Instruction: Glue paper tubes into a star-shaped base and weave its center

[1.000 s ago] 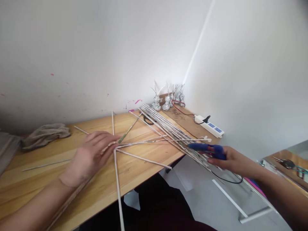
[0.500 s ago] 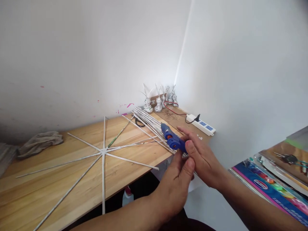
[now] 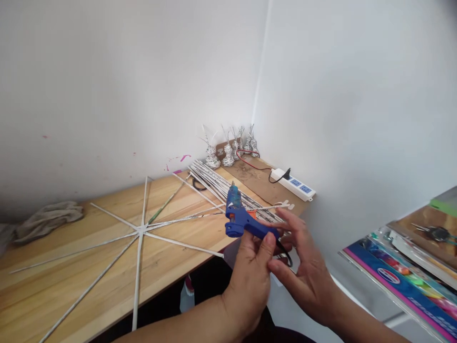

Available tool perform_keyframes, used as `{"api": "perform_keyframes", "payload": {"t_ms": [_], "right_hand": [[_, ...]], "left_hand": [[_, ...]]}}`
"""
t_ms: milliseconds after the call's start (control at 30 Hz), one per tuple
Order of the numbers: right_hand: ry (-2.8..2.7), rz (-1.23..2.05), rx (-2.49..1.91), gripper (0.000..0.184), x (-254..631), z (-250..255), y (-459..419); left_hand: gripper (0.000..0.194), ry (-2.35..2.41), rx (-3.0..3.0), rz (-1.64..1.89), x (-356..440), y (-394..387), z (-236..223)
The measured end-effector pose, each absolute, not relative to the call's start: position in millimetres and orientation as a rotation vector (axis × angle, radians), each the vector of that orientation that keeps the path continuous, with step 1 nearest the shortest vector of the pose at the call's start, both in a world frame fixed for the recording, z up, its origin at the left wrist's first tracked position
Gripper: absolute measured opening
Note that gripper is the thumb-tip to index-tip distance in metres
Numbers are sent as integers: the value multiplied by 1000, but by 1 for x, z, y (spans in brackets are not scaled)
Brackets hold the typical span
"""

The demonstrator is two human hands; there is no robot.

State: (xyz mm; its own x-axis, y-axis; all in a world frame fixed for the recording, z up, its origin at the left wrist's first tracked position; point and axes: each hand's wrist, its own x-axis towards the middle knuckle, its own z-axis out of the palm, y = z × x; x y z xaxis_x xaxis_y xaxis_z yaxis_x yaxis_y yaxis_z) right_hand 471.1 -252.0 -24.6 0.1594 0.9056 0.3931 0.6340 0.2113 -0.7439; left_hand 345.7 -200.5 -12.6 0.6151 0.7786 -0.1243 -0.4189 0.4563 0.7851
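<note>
A blue hot glue gun [image 3: 237,216] is held up over the table's front edge, its nozzle pointing up and away. My left hand [image 3: 254,276] grips its handle between thumb and fingers. Close beside the handle's end, my right hand [image 3: 309,269] has its fingers apart, the thumb close to my left hand. The gun's black cord loops down between my hands. On the wooden table [image 3: 64,267] lies a star of rolled paper sticks [image 3: 142,230], joined at the centre. A bundle of loose paper sticks [image 3: 214,183] lies behind the gun, partly hidden by it.
Several woven paper figures [image 3: 212,156] stand in the corner. A white power strip [image 3: 294,184] lies on a cardboard sheet [image 3: 246,176]. At the left is a grey cloth [image 3: 50,219]; at the right, packaged supplies [image 3: 396,276]. A bottle [image 3: 187,297] shows below the table edge.
The glue gun has swung more upright, showing its side and orange trigger. My right hand has drawn back and its fingers have spread. The view has shifted slightly right.
</note>
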Motion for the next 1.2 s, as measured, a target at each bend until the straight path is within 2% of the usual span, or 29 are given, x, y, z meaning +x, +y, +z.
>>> {"api": "perform_keyframes", "payload": {"t_ms": [67,100,200,233,333,567,633,767,833,1067,1200], "right_hand": [[-1595,382,-1589,82,486,-44,-264],[-1625,395,-1640,76,494,-55,-270],[-1807,415,-1747,27,515,-85,-289],[-1867,417,-1777,19,519,-93,-294],[-1986,453,-1839,26,522,-109,-302],[-2073,538,-1936,17,494,-132,-302],[-2080,581,-2003,25,492,-138,-304],[-2112,528,-2076,51,496,-146,-307],[-2145,451,-2063,56,499,-145,-307],[-2243,146,-1777,41,501,-125,-291],[-2182,174,-1773,33,493,-113,-278]], "left_hand": [[46,532,819,750,344,-201,-18],[44,531,841,733,343,-202,-20],[43,522,893,662,342,-208,-29],[44,521,899,631,341,-210,-32],[48,522,908,513,337,-218,-44],[48,585,1004,419,312,-218,-59],[47,596,1000,447,303,-216,-59],[45,594,999,468,288,-214,-62],[47,597,998,445,281,-215,-65],[44,623,1026,426,260,-219,-74],[42,637,1056,483,254,-216,-75]]}}
